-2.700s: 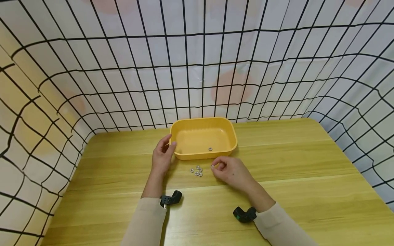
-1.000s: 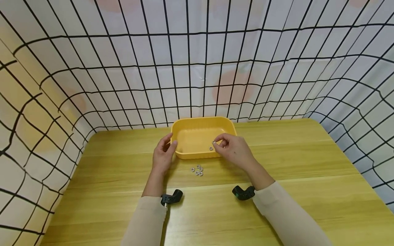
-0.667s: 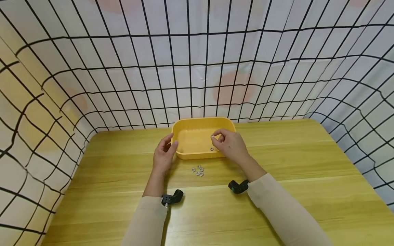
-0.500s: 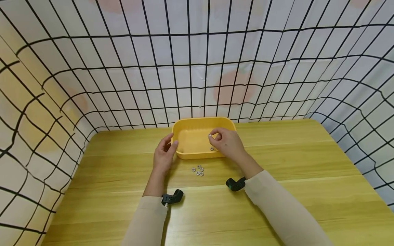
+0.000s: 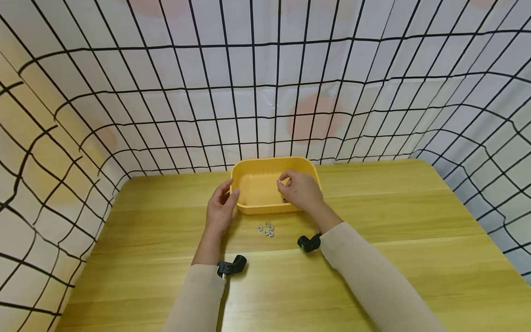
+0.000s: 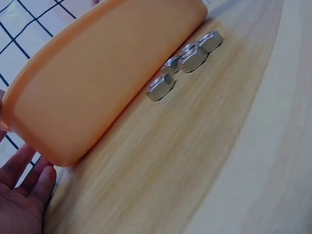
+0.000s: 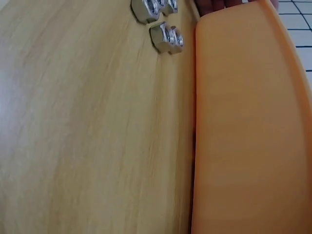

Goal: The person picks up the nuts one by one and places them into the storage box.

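A yellow plastic tray (image 5: 265, 210) stands at the back of the wooden table. My left hand (image 5: 220, 213) rests against its left end, with loosely extended fingers and the thumb outside the wall. Above the tray's inside, my right hand (image 5: 304, 191) pinches a small metal nut (image 5: 279, 181) between thumb and index finger. Another nut (image 5: 284, 200) lies on the tray floor, partly hidden by the right hand. Several hex nuts (image 5: 271, 228) lie grouped on the table in front of the tray; the left wrist view shows some nuts (image 6: 192, 59) close to the wall.
Behind the tray hangs a white cloth (image 5: 186, 106) with black grid lines, which also runs along both sides. A black wrist camera (image 5: 232, 266) is strapped to the left wrist, another camera (image 5: 309, 243) to the right. The table (image 5: 394, 198) extends to both sides.
The right hand has carried the pinched nut from the table in front over the tray's rim, then left and slightly back above the inside. The left hand stays at the tray's end.
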A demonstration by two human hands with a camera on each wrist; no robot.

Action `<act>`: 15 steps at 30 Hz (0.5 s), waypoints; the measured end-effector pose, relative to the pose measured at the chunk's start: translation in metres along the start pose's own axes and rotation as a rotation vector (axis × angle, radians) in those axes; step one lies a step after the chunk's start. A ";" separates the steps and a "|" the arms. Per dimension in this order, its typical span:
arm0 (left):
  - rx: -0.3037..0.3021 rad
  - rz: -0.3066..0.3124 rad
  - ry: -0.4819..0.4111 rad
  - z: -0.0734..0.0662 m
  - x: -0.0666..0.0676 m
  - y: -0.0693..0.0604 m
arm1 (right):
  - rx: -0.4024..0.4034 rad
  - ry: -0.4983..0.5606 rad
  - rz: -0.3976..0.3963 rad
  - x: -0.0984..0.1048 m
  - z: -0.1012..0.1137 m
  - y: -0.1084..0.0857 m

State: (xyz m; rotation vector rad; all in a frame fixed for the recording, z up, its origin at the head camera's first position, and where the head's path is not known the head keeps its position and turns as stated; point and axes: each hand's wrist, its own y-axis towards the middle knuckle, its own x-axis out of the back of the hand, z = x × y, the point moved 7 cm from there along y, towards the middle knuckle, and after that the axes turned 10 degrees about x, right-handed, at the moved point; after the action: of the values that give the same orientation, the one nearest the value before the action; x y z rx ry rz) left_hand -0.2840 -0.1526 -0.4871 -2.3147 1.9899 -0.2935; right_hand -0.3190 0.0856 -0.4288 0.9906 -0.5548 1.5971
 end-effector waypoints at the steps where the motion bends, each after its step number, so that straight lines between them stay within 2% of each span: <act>1: -0.001 -0.001 -0.003 0.000 0.000 0.000 | -0.006 0.005 0.001 0.000 0.000 0.000; 4: -0.004 -0.002 -0.004 0.000 0.000 0.000 | -0.021 0.021 0.010 -0.001 -0.001 0.000; 8: 0.007 0.009 0.008 -0.018 -0.001 -0.013 | -0.031 0.024 0.014 -0.002 -0.001 -0.001; 11: 0.020 0.017 0.008 -0.022 -0.001 -0.016 | -0.030 0.021 0.008 -0.002 -0.001 -0.001; 15: 0.018 0.011 0.001 -0.005 -0.001 -0.002 | -0.026 0.019 0.001 -0.002 -0.001 -0.001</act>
State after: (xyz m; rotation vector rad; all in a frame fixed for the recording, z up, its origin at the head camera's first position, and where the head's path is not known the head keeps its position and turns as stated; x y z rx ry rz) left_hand -0.2828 -0.1511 -0.4819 -2.2933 1.9913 -0.3104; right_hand -0.3178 0.0855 -0.4307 0.9548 -0.5615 1.5956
